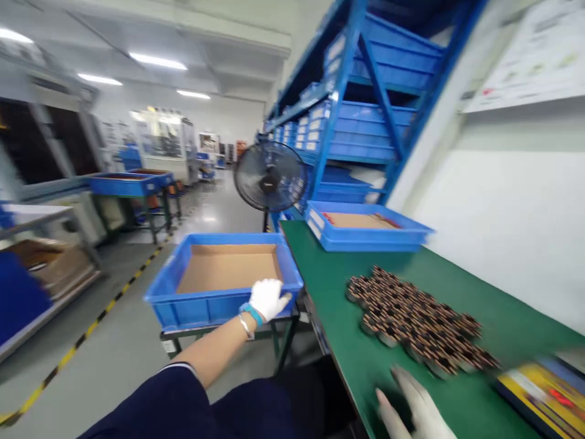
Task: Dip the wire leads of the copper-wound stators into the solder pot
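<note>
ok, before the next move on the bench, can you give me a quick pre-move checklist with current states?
1. Left hand on the bin: ok, the left hand is at the near rim of the lined blue bin.
2. Gloves on: ok, both hands.
3. Bin secure on its stand: cannot tell, contact is partly hidden.
4. Cardboard liner in place: ok, covers the bin floor.
5. Copper-ringed parts back from the aisle-side edge of the green table: ok.
6. Right hand fully in view: not ok, blurred and cut by the frame.
</note>
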Available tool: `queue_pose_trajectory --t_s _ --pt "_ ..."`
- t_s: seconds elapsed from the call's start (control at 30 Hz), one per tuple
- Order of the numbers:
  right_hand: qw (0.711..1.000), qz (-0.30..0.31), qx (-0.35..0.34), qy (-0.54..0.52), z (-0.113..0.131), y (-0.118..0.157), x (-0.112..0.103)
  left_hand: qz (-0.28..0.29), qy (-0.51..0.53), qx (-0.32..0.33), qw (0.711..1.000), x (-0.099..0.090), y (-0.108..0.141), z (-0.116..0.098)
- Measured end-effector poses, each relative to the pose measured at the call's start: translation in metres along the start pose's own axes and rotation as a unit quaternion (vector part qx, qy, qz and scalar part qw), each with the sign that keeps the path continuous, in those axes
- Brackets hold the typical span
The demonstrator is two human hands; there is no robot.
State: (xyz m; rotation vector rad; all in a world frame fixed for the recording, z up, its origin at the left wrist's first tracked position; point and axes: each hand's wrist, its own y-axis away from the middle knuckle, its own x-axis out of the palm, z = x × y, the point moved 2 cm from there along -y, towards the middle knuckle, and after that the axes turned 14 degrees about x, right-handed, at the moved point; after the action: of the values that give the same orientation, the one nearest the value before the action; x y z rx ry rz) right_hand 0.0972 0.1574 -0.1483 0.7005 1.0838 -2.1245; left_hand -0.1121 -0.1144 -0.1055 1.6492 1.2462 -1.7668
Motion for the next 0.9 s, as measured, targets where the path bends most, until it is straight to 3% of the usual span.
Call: queue_pose_trajectory --t_s 0.13,0.17,0.2,0.27,0.3,0.37,0.43,0.57,0.67,0.73,0.9 --pt "0.980 -0.087 0.175 -0.025 0.006 0.015 -0.024 -0.022 0.020 0.016 0.999 -0.001 -0.003 -0.010" --pt "0.973 -0.109 0.201 -0.044 0.004 0.017 -0.027 -0.049 0.029 0.026 0.998 0.002 -0.007 -0.018" --pt "0.962 -0.127 0.234 -0.057 0.000 0.019 -0.029 -0.131 0.071 0.053 0.987 0.003 -0.011 -0.030" --pt "0.938 -0.154 0.301 -0.077 -0.010 0.023 -0.033 -0.230 0.193 0.172 0.938 0.005 -0.015 -0.066" --pt "0.925 -0.164 0.332 -0.086 -0.014 0.025 -0.036 -0.234 0.256 0.251 0.904 0.007 -0.015 -0.090" --pt "0.904 -0.177 0.376 -0.103 -0.021 0.028 -0.043 -0.167 0.336 0.407 0.833 0.009 -0.013 -0.145" --pt "0.892 -0.178 0.402 -0.110 -0.024 0.027 -0.050 -0.112 0.316 0.494 0.802 0.010 -0.017 -0.199" --pt "0.878 -0.147 0.445 -0.099 -0.028 0.021 -0.060 -0.047 0.155 0.504 0.848 0.024 -0.053 -0.275" --pt "0.871 -0.138 0.459 -0.113 -0.029 0.020 -0.062 0.004 0.094 0.506 0.857 0.040 -0.075 -0.299" --pt "0.867 -0.149 0.452 -0.149 -0.029 0.021 -0.062 0.022 0.102 0.534 0.839 0.047 -0.073 -0.303" --pt "0.825 -0.133 0.478 -0.270 -0.032 0.031 -0.075 0.100 0.208 0.658 0.717 0.047 -0.037 -0.298"
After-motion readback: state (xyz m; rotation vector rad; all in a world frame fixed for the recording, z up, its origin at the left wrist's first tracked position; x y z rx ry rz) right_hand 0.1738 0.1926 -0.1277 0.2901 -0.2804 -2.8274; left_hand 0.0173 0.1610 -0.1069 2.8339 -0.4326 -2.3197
